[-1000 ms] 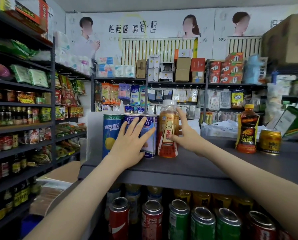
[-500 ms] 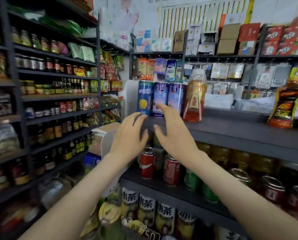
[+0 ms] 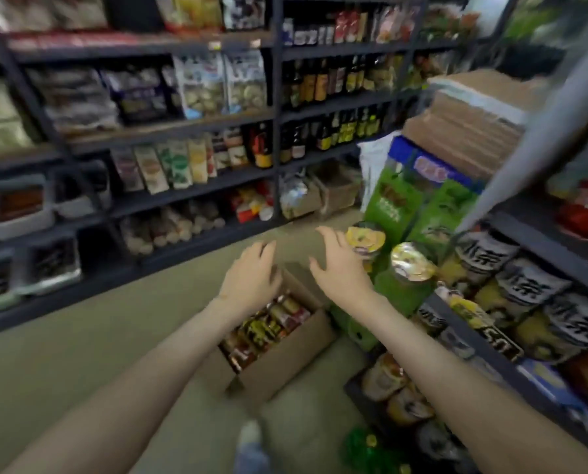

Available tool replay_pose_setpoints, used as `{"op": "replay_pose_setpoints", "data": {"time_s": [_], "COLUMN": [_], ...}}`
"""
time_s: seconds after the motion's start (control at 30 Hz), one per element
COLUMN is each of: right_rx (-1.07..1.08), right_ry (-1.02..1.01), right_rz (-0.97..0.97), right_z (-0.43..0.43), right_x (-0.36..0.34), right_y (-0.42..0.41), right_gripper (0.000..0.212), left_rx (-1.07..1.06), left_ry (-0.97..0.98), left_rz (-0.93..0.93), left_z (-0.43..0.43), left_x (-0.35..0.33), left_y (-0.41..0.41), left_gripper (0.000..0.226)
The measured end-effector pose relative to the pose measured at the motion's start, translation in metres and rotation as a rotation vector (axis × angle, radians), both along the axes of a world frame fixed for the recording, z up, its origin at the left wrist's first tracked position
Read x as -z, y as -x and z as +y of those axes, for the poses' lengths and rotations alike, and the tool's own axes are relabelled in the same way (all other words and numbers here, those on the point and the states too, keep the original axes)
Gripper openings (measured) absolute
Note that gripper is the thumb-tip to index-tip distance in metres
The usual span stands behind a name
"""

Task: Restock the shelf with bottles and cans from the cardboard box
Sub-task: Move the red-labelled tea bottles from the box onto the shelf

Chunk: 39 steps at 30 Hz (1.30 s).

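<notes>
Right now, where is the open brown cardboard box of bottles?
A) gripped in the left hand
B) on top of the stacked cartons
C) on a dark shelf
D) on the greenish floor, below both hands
D: the brown cardboard box sits on the floor with bottles showing inside. The left hand and right hand are open above it, gripping nothing.

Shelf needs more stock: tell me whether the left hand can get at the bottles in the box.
Probably yes. The left hand hangs open just above the box, whose top is open, and nothing lies between it and the bottles.
</notes>
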State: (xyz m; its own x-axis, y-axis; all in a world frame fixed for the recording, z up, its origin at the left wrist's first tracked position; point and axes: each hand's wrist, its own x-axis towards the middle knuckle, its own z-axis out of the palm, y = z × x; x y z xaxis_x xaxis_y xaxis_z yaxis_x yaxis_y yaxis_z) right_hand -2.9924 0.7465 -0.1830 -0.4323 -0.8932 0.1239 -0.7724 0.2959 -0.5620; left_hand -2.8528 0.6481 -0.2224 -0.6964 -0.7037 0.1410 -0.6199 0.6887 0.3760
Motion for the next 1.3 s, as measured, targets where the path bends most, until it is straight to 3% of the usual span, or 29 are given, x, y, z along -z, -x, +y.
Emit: {"op": "replay_pose_setpoints", "data": {"time_s": [0.2,0.37,0.63,0.87,1.03,1.17,1.3], "right_rx": [-0.067,-0.115,-0.126,-0.148,-0.135,0.061,0.287], "right_ry": [-0.254,-0.52,-0.872,-0.89,-0.906,-0.828,-0.748], "right_rz": [-0.081,-0.197,-0.294,-0.371,-0.369,-0.871,-1.269], "right_z": [-0.141,-0.214,-0.232,-0.255,-0.272,-0.28,-0.275], "right_x": [0.123,0.265,0.503,0.663,0.71,0.688,0.606], "right_y": [-0.021,-0.03,-0.038,-0.07,-0.07,-0.048,-0.02], "right_gripper": [0.058,0.064,0.078,0.091,0.097,0.095,0.085], "left_rx": [-0.174,-0.277,-0.326,-0.454,-0.531,-0.537,-0.453], "left_ry": [-0.218,-0.437,-0.738,-0.94,-0.998,-1.063,-1.053], "left_rz": [-0.144,-0.29,-0.446,-0.468,-0.406,-0.296,-0.206], "left_z": [-0.122,-0.199,-0.208,-0.174,-0.168,-0.187,-0.228], "left_x": [0.114,0.225,0.441,0.583,0.62,0.601,0.534], "left_y": [-0.061,-0.096,-0.093,-0.097,-0.086,-0.068,-0.046], "left_gripper": [0.053,0.055,0.059,0.063,0.062,0.059,0.057]}}
